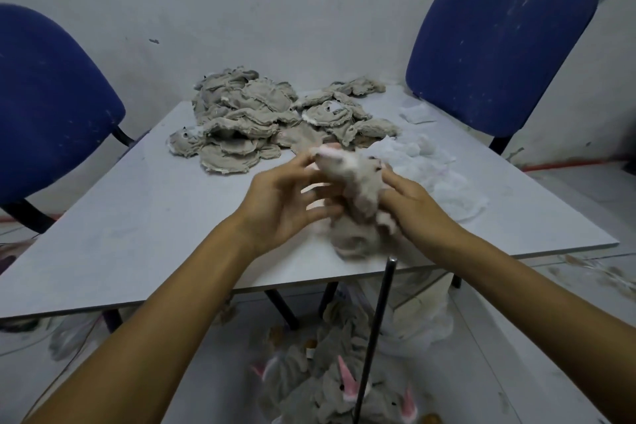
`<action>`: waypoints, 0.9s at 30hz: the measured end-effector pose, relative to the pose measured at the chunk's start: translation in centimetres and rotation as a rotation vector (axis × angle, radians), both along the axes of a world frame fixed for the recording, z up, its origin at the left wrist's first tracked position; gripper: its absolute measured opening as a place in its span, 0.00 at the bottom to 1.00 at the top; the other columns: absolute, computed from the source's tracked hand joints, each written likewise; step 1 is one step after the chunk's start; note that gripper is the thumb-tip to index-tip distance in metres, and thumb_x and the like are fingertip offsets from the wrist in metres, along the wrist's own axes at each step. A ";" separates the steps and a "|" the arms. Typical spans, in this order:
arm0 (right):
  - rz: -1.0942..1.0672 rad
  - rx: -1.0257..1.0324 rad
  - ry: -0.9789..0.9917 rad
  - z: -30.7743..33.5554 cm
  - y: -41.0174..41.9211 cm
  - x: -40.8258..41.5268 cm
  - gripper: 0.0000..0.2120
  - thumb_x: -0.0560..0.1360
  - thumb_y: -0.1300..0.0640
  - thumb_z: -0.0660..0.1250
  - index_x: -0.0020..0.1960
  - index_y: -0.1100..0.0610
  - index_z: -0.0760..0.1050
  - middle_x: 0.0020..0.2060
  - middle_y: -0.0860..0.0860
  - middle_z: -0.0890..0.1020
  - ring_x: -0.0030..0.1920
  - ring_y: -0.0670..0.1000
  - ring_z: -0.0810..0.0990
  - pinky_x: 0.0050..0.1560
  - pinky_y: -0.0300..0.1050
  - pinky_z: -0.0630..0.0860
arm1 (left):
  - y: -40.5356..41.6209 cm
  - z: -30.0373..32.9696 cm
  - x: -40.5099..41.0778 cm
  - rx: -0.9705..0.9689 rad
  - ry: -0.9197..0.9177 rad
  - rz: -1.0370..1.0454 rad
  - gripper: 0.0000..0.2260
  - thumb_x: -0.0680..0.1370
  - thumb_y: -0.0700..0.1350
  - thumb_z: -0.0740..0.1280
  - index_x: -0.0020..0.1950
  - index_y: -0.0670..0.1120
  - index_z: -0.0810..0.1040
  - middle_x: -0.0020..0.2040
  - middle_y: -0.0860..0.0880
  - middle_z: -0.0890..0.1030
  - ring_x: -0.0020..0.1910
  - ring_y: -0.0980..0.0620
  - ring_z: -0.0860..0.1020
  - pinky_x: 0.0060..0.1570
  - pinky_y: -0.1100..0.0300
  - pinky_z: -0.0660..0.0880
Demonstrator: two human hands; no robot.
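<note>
A grey plush toy skin (354, 196) with pink-white parts is held above the near right part of the white table (137, 217). My left hand (285, 203) touches its left side with fingers spread and blurred. My right hand (409, 203) grips its right side, fingers curled into the fabric. The toy's lower end rests on the tabletop. White stuffing fibre (437, 169) lies just behind my right hand.
A heap of flat grey toy skins (254, 117) covers the table's far middle. Two blue chairs (499, 45) (44, 103) stand at the far corners. A thin black rod (375, 330) leans at the table's near edge, above stuffed grey toys (344, 389) on the floor.
</note>
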State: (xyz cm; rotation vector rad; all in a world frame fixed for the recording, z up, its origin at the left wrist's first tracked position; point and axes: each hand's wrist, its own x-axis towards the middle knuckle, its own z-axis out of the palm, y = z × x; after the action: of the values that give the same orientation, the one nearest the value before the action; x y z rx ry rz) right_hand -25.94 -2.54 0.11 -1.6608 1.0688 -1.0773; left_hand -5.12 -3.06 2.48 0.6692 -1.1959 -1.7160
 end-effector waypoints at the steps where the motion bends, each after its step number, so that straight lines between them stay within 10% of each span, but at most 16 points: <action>1: 0.005 0.092 -0.048 0.2 -0.1 -0.1 0.16 0.82 0.57 0.58 0.46 0.49 0.84 0.41 0.57 0.86 0.43 0.56 0.83 0.41 0.48 0.81 | -0.1 -0.3 -0.1 -0.089 -0.209 0.062 0.20 0.69 0.41 0.66 0.61 0.51 0.80 0.56 0.44 0.79 0.53 0.46 0.78 0.50 0.53 0.78; 3: 0.050 0.256 -0.099 0.3 -0.1 -0.2 0.20 0.83 0.56 0.56 0.42 0.51 0.85 0.42 0.52 0.87 0.44 0.53 0.85 0.43 0.42 0.79 | 0.1 -0.9 -0.6 -0.240 -0.524 0.266 0.18 0.70 0.42 0.71 0.59 0.48 0.79 0.57 0.41 0.78 0.54 0.45 0.79 0.54 0.51 0.77; 5: 0.002 0.226 0.024 0.0 -0.4 -0.4 0.15 0.84 0.56 0.56 0.58 0.50 0.81 0.55 0.51 0.84 0.51 0.48 0.82 0.53 0.45 0.75 | 0.1 -1.6 -1.0 -0.190 -0.425 0.366 0.10 0.75 0.37 0.71 0.55 0.42 0.80 0.52 0.39 0.82 0.50 0.41 0.81 0.53 0.47 0.79; 8: -0.279 -0.323 0.319 -0.1 -0.3 -0.6 0.17 0.82 0.57 0.60 0.69 0.46 0.70 0.53 0.52 0.77 0.45 0.43 0.76 0.47 0.44 0.75 | -0.1 -2.1 -0.9 -0.099 -0.382 0.458 0.06 0.77 0.35 0.70 0.53 0.40 0.79 0.46 0.42 0.84 0.45 0.43 0.84 0.46 0.48 0.82; 12: -0.171 -0.828 0.577 0.5 0.3 -0.9 0.14 0.79 0.58 0.65 0.64 0.51 0.79 0.51 0.52 0.69 0.47 0.52 0.72 0.42 0.53 0.77 | -0.1 -1.9 -1.2 -0.146 -0.424 0.458 0.05 0.78 0.37 0.69 0.53 0.41 0.79 0.47 0.40 0.84 0.44 0.45 0.84 0.42 0.51 0.83; 19: -0.009 -0.653 0.714 -0.2 0.4 -0.7 0.19 0.76 0.52 0.71 0.66 0.42 0.74 0.51 0.49 0.64 0.40 0.52 0.71 0.36 0.55 0.78 | 0.2 -1.4 -1.6 -0.209 -0.421 0.418 0.09 0.82 0.38 0.62 0.59 0.42 0.80 0.53 0.36 0.83 0.51 0.41 0.81 0.59 0.44 0.76; 27: 0.200 -0.515 0.826 0.4 1.3 0.1 0.18 0.74 0.43 0.72 0.60 0.48 0.74 0.47 0.47 0.66 0.43 0.47 0.69 0.44 0.48 0.73 | 0.1 -1.7 -2.1 -0.185 -0.429 0.512 0.07 0.82 0.42 0.64 0.59 0.49 0.73 0.31 0.50 0.79 0.26 0.54 0.76 0.29 0.61 0.72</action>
State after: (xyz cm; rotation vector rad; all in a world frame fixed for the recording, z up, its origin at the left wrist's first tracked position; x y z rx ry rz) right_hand -25.86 -1.21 0.49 -2.6956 1.1234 -0.5373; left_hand -7.27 -2.99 0.78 1.1528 -1.3081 -1.0507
